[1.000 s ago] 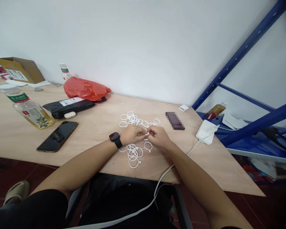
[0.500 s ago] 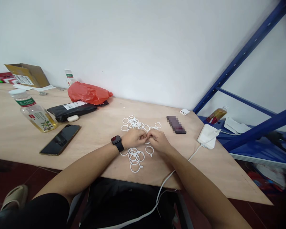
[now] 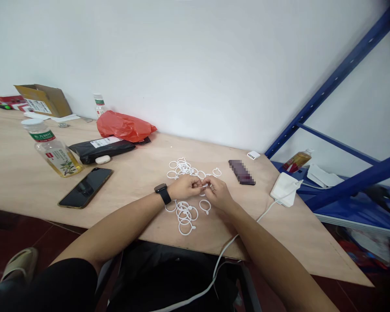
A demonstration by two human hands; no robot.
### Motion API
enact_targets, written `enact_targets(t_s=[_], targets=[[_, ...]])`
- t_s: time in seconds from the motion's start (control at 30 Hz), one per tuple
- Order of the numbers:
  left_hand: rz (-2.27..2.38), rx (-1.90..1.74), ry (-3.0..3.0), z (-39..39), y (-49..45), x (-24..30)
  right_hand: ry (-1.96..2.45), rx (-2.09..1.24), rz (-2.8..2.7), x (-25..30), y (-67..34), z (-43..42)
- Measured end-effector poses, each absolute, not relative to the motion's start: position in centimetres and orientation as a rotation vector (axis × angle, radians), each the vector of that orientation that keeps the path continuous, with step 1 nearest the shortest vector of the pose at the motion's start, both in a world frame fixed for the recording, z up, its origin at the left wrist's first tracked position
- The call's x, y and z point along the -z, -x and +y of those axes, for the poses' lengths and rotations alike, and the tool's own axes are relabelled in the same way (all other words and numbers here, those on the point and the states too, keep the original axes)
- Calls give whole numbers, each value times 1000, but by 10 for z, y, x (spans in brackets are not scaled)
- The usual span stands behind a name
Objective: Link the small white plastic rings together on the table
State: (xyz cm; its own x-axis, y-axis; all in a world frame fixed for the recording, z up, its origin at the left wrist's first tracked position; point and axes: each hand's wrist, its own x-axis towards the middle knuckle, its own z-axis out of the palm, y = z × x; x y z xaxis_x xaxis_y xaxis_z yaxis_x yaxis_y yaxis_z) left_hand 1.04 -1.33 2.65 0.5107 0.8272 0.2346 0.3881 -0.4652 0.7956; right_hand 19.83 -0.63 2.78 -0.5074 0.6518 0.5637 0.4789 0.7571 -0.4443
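The left hand (image 3: 185,187) and the right hand (image 3: 218,193) meet over a wooden table (image 3: 133,171), fingertips nearly touching. Both have thumb and fingers drawn together in a close pinch on a small white ring (image 3: 205,185), which shows as a bit of white between them; the rest of it is hidden by the fingers, so I cannot tell which part each hand grips. A black watch (image 3: 163,193) sits on the left wrist.

Just beyond the hands lies a pile of white rings (image 3: 183,167), overlapping and spreading to the right. A second cluster (image 3: 190,208) lies on the near side, below the left hand, and a loose ring (image 3: 207,212) rests near the right hand, apart from that cluster.

To the left are a phone (image 3: 85,188) lying flat, a drink bottle (image 3: 56,156) standing with some yellow liquid, and a black package (image 3: 105,150) with a red bag (image 3: 126,126) against it. A small white case (image 3: 102,160) is just beside the package. Farther back stands a cardboard box (image 3: 60,104).

On the right lie a dark pixelated object (image 3: 242,172) and a white adapter (image 3: 284,189), and a white cable (image 3: 225,247) passes under the right forearm towards the table's near edge
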Motion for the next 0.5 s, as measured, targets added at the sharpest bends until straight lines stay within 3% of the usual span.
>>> enact_targets(t_s=[0.33,0.5], targets=[[876,-838,-1967,-15,-14,-26,836,-307,-2196,-29,-198,-8],[1151,-970,-2187,-10,-1,-28,859,-232,-2096,-37,-204,-5]])
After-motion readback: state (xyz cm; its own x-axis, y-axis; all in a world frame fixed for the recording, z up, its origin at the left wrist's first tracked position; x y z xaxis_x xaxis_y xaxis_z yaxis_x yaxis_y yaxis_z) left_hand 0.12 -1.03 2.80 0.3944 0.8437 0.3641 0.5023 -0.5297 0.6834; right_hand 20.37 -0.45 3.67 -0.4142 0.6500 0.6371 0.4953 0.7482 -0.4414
